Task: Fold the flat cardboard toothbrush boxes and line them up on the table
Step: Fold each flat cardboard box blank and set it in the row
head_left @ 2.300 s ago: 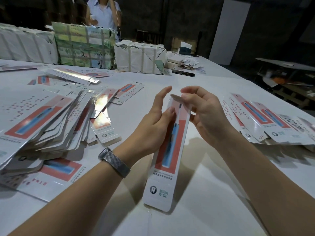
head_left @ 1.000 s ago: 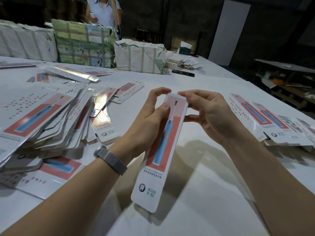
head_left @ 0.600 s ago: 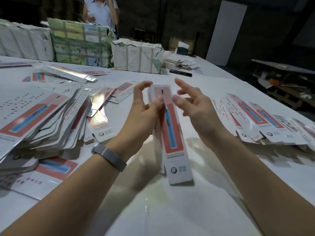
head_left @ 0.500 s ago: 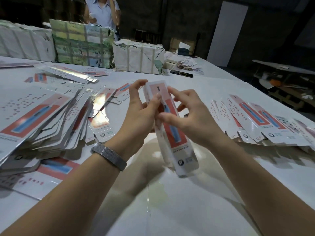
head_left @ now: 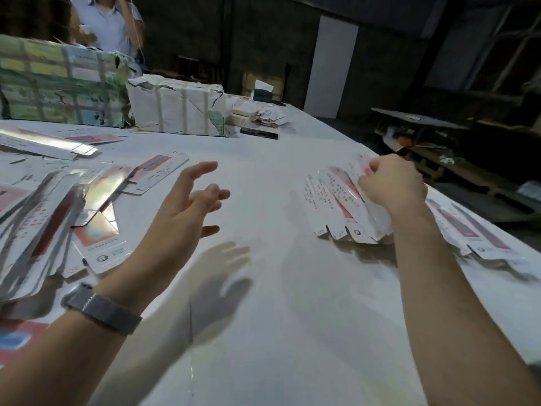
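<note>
My right hand (head_left: pixel 392 186) is at the right of the white table (head_left: pixel 263 288), fingers curled round a folded toothbrush box (head_left: pixel 351 212) that lies at the left end of a row of folded boxes (head_left: pixel 474 230). The boxes are white with a red panel and small print. My left hand (head_left: pixel 184 212) hovers above the table's middle, fingers spread and holding nothing; a grey watch is on that wrist. A heap of flat unfolded boxes (head_left: pixel 44 218) lies at the left.
Wrapped bundles (head_left: pixel 175 109) and a green-printed bundle (head_left: pixel 58 86) stand along the far edge, with a dark phone (head_left: pixel 259 133) and paper scraps beside them. A person in a light shirt (head_left: pixel 108 24) stands behind. The table's right edge drops to dark shelving.
The box that both hands held at the middle has gone right with my right hand to the row of folded boxes. My left hand let go and now hangs free.
</note>
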Demonstrator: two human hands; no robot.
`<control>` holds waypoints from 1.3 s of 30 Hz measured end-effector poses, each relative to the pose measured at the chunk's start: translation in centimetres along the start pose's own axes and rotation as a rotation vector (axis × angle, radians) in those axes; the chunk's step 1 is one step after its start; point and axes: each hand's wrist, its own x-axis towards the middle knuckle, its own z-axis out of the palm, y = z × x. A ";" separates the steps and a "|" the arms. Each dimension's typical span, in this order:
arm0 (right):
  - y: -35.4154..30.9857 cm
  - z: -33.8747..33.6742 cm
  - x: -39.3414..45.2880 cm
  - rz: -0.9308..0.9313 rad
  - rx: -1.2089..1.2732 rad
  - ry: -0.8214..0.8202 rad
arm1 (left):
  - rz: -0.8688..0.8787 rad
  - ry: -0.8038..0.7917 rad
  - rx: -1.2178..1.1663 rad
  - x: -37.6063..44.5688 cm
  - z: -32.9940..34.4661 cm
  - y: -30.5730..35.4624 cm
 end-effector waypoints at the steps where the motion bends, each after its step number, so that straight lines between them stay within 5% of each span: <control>1: 0.6 0.4 0.5 0.042 -0.029 -0.024 | -0.006 0.007 0.017 0.0 0.0 0.0; 7: 1.6 1.2 2.2 0.104 -0.124 0.100 | -0.016 0.018 0.079 -0.4 -0.1 0.1; 10: 0.5 1.6 1.2 -0.048 0.080 0.165 | -0.016 0.015 0.118 -0.4 -0.1 0.2; 15: -4.3 1.4 -3.2 -0.240 0.815 -0.153 | -0.007 0.019 0.276 -0.3 -0.7 0.3; 21: -9.0 1.4 -10.1 -0.467 1.170 -0.505 | 0.154 0.292 1.033 0.6 -4.7 1.4; 24: -10.1 2.2 -12.4 -0.554 1.193 -0.617 | -0.211 0.353 1.403 0.8 -8.5 2.5; 27: -10.7 3.1 -14.1 -0.658 1.136 -0.694 | -0.507 0.359 1.414 0.4 -11.4 3.0; 30: -11.5 3.7 -15.1 -0.722 1.100 -0.715 | -0.612 0.290 1.471 -0.1 -12.6 2.9; 39: -13.9 3.6 -15.3 -0.677 1.271 -0.729 | -0.167 0.345 1.459 -0.3 -10.6 3.2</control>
